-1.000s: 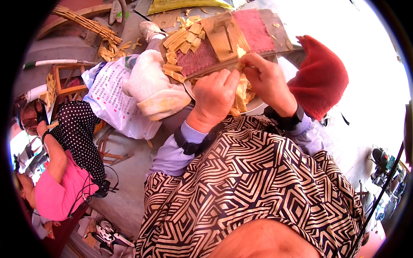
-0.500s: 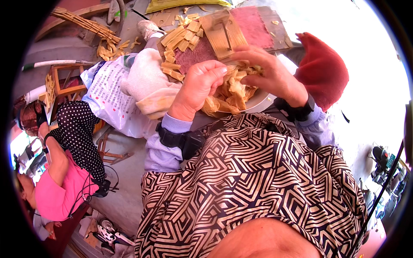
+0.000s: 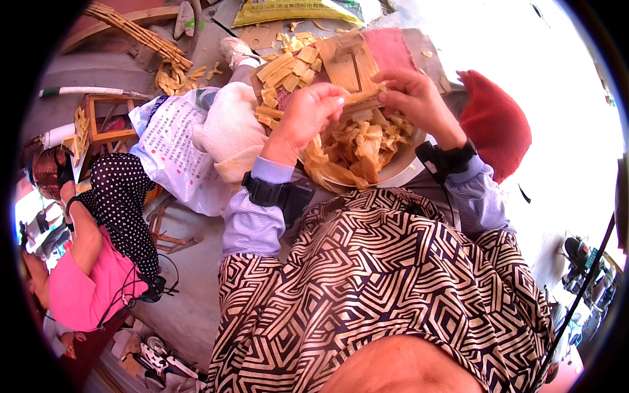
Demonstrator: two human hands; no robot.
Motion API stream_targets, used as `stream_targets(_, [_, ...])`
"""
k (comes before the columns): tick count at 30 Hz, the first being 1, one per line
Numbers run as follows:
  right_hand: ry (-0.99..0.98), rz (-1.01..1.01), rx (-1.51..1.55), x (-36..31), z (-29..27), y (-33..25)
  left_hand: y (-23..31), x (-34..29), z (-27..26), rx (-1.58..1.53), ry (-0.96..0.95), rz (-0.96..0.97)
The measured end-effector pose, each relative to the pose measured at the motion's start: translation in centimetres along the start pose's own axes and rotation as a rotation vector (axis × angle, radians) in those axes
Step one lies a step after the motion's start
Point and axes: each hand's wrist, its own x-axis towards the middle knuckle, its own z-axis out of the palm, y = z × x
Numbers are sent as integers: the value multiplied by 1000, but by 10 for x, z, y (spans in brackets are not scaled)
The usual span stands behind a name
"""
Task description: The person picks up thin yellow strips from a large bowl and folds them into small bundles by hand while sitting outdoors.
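Note:
A flat, yellowish strip of what looks like corn husk point(image 3: 362, 97) is stretched between my two hands. My left hand point(image 3: 300, 121) pinches its left end, and my right hand point(image 3: 422, 105) pinches the other end. Just below lies a wide pale basin point(image 3: 407, 171) heaped with loose, crumpled husks point(image 3: 367, 147). Beyond the strip, a wooden block point(image 3: 346, 56) with a long dark slot rests on a board covered in reddish cloth point(image 3: 391, 49). Several flat folded husk pieces point(image 3: 291, 69) lie to the block's left.
A white towel point(image 3: 226, 121) and a printed plastic bag point(image 3: 173, 147) are to the left. A red cloth point(image 3: 496, 124) covers my right knee. Farther left a person in pink point(image 3: 88, 281) sits by a wooden stool point(image 3: 108, 134). A yellow sack point(image 3: 295, 11) lies at the far edge.
Both hands have come up from the basin's husks and moved apart, and a flat strip now spans them. The view has shifted slightly, showing more of the basin.

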Motion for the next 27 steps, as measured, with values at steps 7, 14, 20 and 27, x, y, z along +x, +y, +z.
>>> stream_targets(7, [163, -143, -143, 27, -5, 9, 8, 31, -5, -39, 27, 101])
stream_targets(14, [222, -227, -457, 47, 2, 31, -19, 65, -4, 418, 246, 367])
stream_targets(20, [97, -259, -457, 16, -7, 29, -35, 42, -17, 305, 243, 198])
stream_targets(27, [313, -647, -612, -12, 30, 15, -30, 7, 51, -167, -54, 94])
